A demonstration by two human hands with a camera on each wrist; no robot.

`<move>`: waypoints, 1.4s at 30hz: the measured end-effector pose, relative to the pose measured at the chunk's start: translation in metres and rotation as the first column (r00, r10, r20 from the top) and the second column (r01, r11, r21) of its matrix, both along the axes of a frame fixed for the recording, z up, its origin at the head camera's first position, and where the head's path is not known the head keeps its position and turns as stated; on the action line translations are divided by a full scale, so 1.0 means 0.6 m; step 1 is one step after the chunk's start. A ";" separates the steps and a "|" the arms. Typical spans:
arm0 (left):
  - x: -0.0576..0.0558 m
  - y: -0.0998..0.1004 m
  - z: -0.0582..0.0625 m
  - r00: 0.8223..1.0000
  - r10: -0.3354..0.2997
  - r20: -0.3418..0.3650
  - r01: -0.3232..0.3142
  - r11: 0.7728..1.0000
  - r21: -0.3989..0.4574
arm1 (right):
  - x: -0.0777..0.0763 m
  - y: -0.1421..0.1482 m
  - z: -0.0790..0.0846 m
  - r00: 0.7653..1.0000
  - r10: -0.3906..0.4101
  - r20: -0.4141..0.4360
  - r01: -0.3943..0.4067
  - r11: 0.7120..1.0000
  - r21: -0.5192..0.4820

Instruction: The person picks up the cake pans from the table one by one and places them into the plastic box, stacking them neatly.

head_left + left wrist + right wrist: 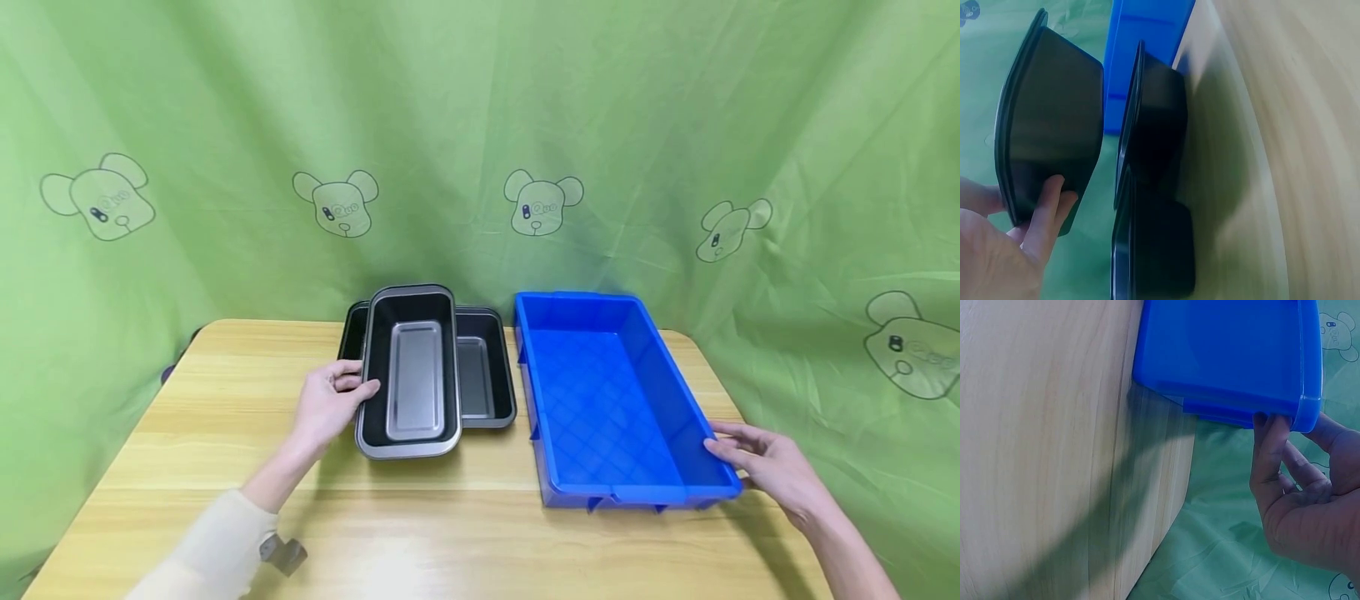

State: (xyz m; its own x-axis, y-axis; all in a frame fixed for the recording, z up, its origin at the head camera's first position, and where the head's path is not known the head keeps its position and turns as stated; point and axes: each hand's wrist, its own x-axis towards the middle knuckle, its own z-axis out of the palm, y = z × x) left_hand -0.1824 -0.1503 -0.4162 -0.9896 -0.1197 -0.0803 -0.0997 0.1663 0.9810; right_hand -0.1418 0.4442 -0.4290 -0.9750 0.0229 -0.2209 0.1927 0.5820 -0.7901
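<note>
My left hand (330, 404) pinches the left side of a dark loaf pan (416, 379), thumb over the rim and fingers against the outer wall. That pan is raised above two more loaf pans, as the left wrist view shows. One of these, the right loaf pan (487, 367), sits on the table; the left loaf pan (1157, 244) is mostly hidden from the head view behind the held one. On the right, my right hand (772, 467) grips the rim of a blue plastic bin (626, 492), thumb on top and fingers under the outer edge.
The wooden table (450, 542) carries the pans and the bin side by side. Behind and around it hangs a green curtain (450, 100) printed with mouse heads. The bin's inside shows a bare patterned floor.
</note>
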 end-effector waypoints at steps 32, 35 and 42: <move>-0.025 0.157 0.007 0.997 -0.014 -0.081 0.022 0.995 0.094 | 0.001 -0.002 0.001 1.000 0.002 0.016 -0.002 1.000 -0.004; -0.028 0.170 0.008 0.996 -0.007 -0.090 0.012 0.998 0.063 | 0.000 -0.003 -0.001 1.000 0.002 0.019 -0.002 1.000 -0.006; -0.034 0.202 0.012 0.994 -0.018 -0.104 0.027 0.996 0.090 | -0.003 0.000 0.000 1.000 0.001 0.021 -0.001 1.000 0.006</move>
